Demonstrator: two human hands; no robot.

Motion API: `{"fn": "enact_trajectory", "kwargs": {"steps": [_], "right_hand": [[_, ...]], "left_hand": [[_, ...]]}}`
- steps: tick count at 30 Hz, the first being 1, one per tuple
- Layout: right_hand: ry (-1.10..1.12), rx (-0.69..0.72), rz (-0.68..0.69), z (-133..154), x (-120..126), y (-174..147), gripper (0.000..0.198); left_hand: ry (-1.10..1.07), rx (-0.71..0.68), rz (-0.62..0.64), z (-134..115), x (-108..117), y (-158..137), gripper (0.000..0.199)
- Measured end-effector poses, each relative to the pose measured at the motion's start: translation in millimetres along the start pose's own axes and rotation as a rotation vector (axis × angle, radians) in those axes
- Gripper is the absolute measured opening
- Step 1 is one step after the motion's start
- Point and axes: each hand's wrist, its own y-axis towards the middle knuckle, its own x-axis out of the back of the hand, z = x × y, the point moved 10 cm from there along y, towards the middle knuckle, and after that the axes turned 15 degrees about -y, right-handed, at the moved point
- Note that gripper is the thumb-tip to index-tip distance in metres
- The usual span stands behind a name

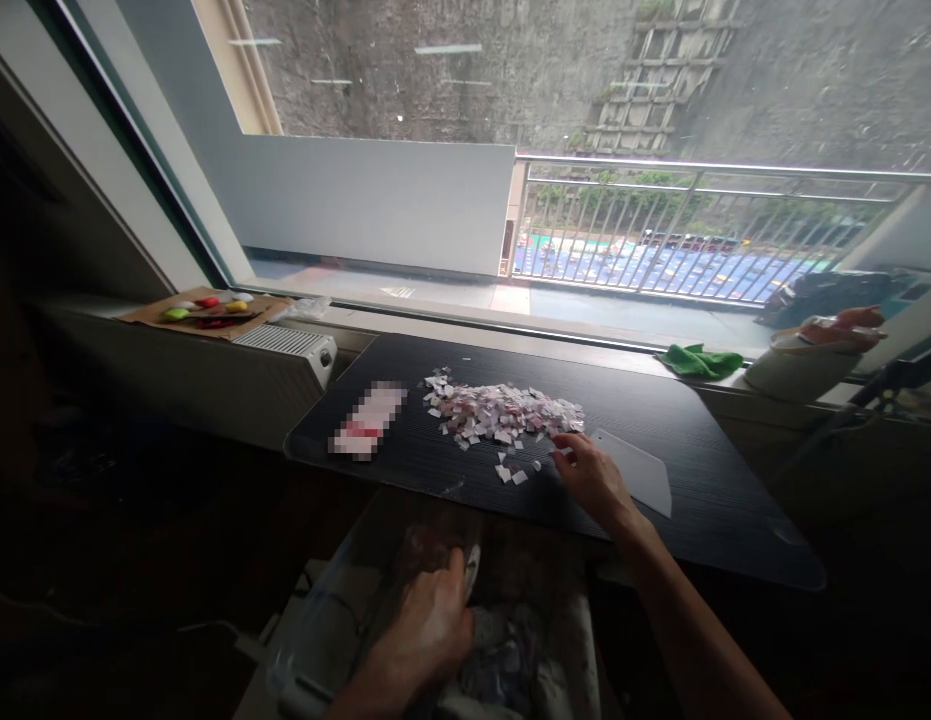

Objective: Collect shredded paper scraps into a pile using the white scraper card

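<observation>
A heap of small pale paper-like squares (502,410) lies on the black tabletop (705,500), with a few loose pieces (510,474) in front of it. At the heap's right front edge is my right hand (592,480), its thumb and fingers bent and slightly apart; no held piece shows. Just beside that hand lies a flat translucent scraper-like sheet (637,470). Below the table edge, my left hand (431,610) is closed over a clear plastic bin (307,620). Something pale and shiny shows at its fingers, too dim to name.
A pixelated pink-and-white packet (367,420) lies on the table's left side. On the sill are a green cloth (700,362), a pale container (799,365) and cardboard (154,312) with colourful items. A white radiator (292,345) stands at left. The bin holds crumpled bags (502,650).
</observation>
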Motion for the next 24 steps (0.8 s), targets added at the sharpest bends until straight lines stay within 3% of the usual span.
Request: {"fn": "enact_trajectory", "kwargs": {"steps": [10,12,16,19,21,24], "right_hand": [[-0.053,0.035,0.026,-4.2,-12.0,8.6,0.024],[-0.028,-0.002,0.046,-22.0,-8.2,10.8,0.026],[-0.105,-0.152,0.079,-96.5,-2.2,10.3,0.056],[-0.176,-0.182,0.170,-145.0,-12.0,4.6,0.061],[-0.216,-0.196,0.218,-163.7,-17.6,0.9,0.063],[-0.154,-0.188,0.217,-169.2,-15.7,1.6,0.060]], "left_hand": [[-0.150,0.113,-0.007,18.6,21.7,-6.5,0.065],[-0.168,0.110,-0.003,21.1,24.6,-2.4,0.063],[-0.144,0.118,0.012,24.5,24.2,6.1,0.063],[-0.134,0.131,0.040,24.2,20.5,10.0,0.065],[-0.135,0.133,0.054,24.3,17.4,12.7,0.064],[-0.140,0.155,0.076,30.0,10.0,18.8,0.063]]}}
